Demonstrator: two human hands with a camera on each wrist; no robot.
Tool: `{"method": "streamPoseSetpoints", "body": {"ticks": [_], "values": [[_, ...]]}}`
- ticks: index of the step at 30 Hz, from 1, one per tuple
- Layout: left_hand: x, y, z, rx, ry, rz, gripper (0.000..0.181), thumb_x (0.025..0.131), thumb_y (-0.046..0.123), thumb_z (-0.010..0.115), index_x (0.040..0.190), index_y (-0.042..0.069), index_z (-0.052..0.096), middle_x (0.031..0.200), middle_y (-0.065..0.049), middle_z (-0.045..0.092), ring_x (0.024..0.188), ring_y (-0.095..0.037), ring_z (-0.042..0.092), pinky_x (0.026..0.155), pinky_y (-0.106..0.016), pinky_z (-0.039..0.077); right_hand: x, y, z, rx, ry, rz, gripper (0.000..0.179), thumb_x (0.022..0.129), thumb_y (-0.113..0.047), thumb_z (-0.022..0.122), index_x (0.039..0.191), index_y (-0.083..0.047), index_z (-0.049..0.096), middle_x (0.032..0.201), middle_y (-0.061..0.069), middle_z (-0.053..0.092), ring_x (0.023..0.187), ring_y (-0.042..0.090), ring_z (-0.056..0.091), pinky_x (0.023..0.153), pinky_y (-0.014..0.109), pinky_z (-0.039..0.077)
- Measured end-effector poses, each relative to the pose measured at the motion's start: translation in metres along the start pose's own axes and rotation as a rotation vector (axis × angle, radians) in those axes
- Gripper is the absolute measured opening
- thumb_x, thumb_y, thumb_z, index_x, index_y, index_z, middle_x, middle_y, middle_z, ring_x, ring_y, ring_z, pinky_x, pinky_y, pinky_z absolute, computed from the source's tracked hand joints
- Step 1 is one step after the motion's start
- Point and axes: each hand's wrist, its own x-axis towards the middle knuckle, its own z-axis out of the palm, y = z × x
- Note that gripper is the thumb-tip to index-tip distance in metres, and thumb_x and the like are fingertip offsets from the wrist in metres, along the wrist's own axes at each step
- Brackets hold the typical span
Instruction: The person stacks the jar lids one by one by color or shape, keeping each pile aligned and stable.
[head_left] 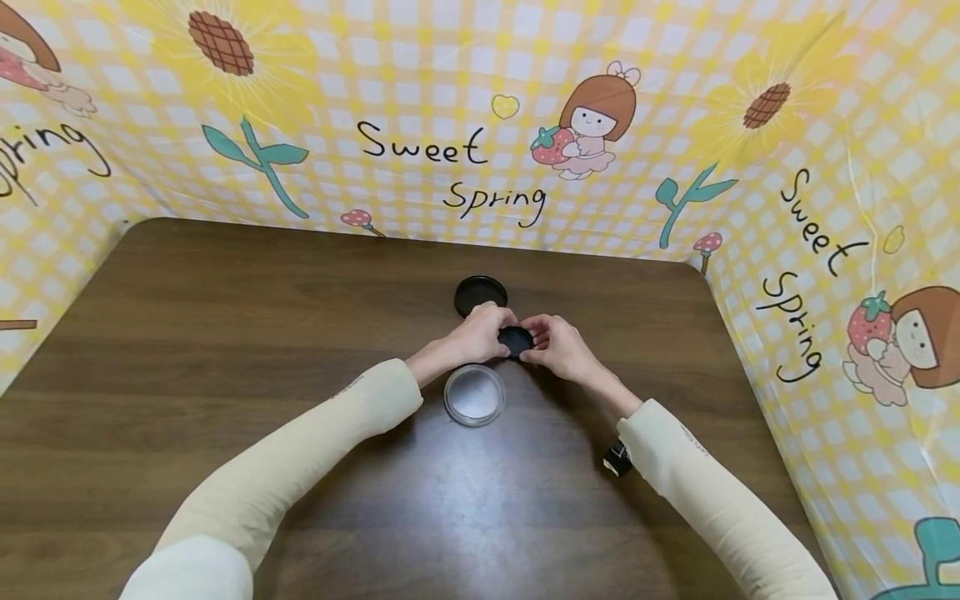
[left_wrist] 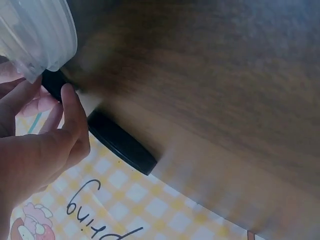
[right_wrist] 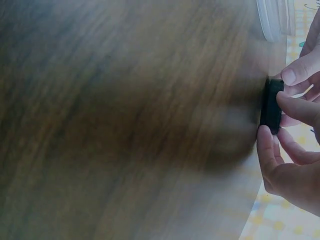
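Observation:
Both hands meet over a small black round disc point(head_left: 516, 342) with a low rim, near the middle of the table. My left hand point(head_left: 480, 332) grips its left edge between thumb and fingers. On the opposite edge, my right hand point(head_left: 561, 346) pinches it with the thumb in front and fingers behind. In the right wrist view the disc point(right_wrist: 271, 106) shows edge-on, low over the wood. Just behind the left hand lies a larger black round lid point(head_left: 480, 292), partly covered by that hand. A clear round container point(head_left: 475, 394) stands in front of the left hand.
The brown wooden table point(head_left: 337, 292) has rounded far corners. A yellow checked cloth point(head_left: 435, 100) with printed flowers and figures rises along its back and sides. A black piece point(head_left: 617, 458) shows beneath the right sleeve near the wrist.

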Motion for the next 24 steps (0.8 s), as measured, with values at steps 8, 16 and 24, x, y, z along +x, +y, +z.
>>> {"method": "streamPoseSetpoints", "body": {"ticks": [8,16,24], "values": [[-0.007,-0.008,-0.007,-0.061,0.091,-0.018,0.041,0.076,0.002,0.080,0.114,-0.006,0.066,0.103,-0.018,0.062,0.095,-0.027,0.055,0.085,-0.032,0.046,0.006,-0.011,0.001,0.006,0.020,-0.052,0.044,0.079,0.002,0.077,0.119,0.005,0.061,0.109,0.019,0.052,0.094,0.028,0.061,0.084,0.035,0.051],[-0.006,-0.019,-0.025,-0.149,0.160,-0.125,0.044,0.079,0.002,0.077,0.121,-0.005,0.063,0.111,-0.020,0.058,0.096,-0.027,0.059,0.082,-0.030,0.050,0.032,-0.029,-0.003,-0.006,0.026,-0.087,0.045,0.080,0.002,0.075,0.123,0.004,0.061,0.112,0.020,0.052,0.097,0.030,0.061,0.086,0.036,0.050],[0.006,-0.045,-0.039,-0.178,0.214,-0.196,0.044,0.080,0.003,0.076,0.122,-0.002,0.064,0.108,-0.017,0.063,0.098,-0.026,0.059,0.086,-0.033,0.048,0.074,-0.035,0.000,-0.041,-0.021,-0.106,0.045,0.082,0.002,0.074,0.124,0.005,0.060,0.114,0.022,0.053,0.101,0.030,0.061,0.088,0.034,0.049]]}}
